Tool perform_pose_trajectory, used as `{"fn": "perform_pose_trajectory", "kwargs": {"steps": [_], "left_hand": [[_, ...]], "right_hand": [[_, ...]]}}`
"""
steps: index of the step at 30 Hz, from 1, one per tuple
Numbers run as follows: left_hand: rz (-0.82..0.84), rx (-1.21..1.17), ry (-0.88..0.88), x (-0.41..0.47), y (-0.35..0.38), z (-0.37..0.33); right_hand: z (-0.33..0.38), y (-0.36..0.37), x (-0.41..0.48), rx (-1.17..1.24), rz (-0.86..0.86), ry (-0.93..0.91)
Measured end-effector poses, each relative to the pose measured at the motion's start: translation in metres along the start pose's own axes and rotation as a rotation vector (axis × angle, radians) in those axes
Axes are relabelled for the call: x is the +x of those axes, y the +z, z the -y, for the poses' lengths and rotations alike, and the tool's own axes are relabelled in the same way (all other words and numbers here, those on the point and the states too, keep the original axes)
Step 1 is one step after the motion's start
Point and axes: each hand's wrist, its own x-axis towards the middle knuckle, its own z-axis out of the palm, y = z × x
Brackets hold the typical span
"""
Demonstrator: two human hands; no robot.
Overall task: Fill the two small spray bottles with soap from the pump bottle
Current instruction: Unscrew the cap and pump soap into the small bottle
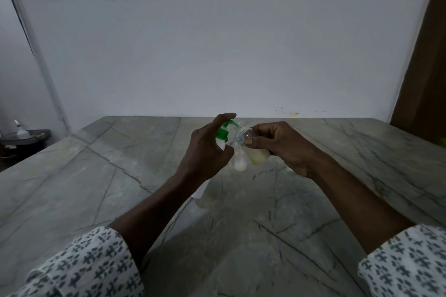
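My left hand [207,147] is wrapped around the white pump bottle [222,136], which has a green pump head; a finger rests on top of the pump. The green nozzle points right at the open neck of a small clear bottle [259,155] holding yellowish soap. My right hand [277,144] holds that bottle tilted toward the nozzle. A second small bottle [240,161], pale liquid at its bottom, stands upright on the marble table between the two hands. The lower part of the pump bottle is hidden behind my left wrist.
The grey veined marble table [120,176] runs back to a white wall. A dark tray with a small white bottle [21,131] sits beyond the table's left edge. A brown door frame [420,79] stands at the right.
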Motion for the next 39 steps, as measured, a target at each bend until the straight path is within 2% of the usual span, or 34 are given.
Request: {"fn": "perform_pose_trajectory", "kwargs": {"steps": [10, 22, 39], "left_hand": [[0.048, -0.008, 0.010, 0.0002, 0.0001, 0.0031], [-0.028, -0.002, 0.020, -0.0006, 0.0022, 0.0019], [-0.013, 0.005, -0.008, 0.0000, 0.0016, 0.0012]], "right_hand": [[0.0027, -0.0002, 0.0004, 0.042, -0.008, -0.001], [-0.0006, 0.0024, 0.0013, -0.009, 0.002, -0.003], [0.0022, 0.0023, 0.0003, 0.010, -0.009, -0.023]]}}
